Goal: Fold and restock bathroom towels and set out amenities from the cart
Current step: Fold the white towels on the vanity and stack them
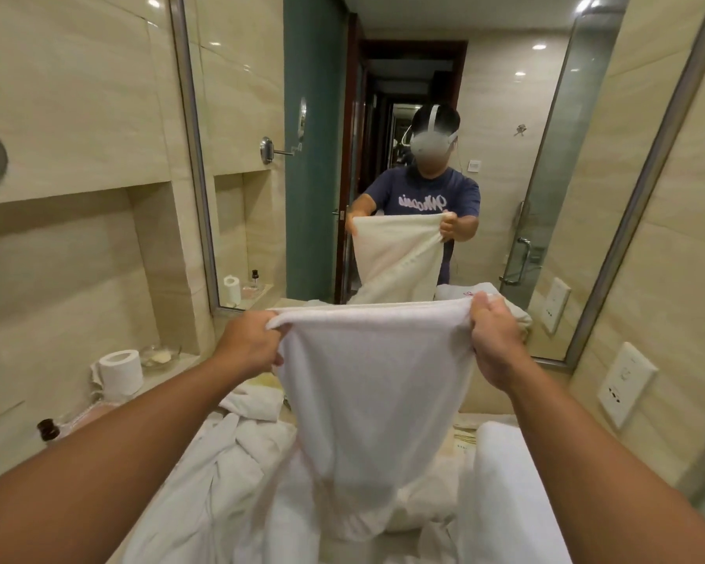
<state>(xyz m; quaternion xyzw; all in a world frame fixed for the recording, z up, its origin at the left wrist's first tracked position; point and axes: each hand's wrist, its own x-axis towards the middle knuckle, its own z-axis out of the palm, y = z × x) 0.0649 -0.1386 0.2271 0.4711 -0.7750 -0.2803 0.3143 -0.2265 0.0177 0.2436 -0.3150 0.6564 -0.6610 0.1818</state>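
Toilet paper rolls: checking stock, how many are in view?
1: a white toilet paper roll stands at the left by the beige tiled wall; the one in the mirror is its reflection. White towels may hide others.

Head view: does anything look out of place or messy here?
Yes: crumpled towels lie heaped, unfolded, beneath the towel that the left hand and right hand hold up. Nothing looks spilled or damaged.

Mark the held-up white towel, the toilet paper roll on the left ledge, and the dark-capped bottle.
White terry-cloth towel (377, 384): head view, centre of hanging cloth.
White toilet paper roll (121, 372): head view, its curved side.
Dark-capped bottle (48, 428): head view, its cap.
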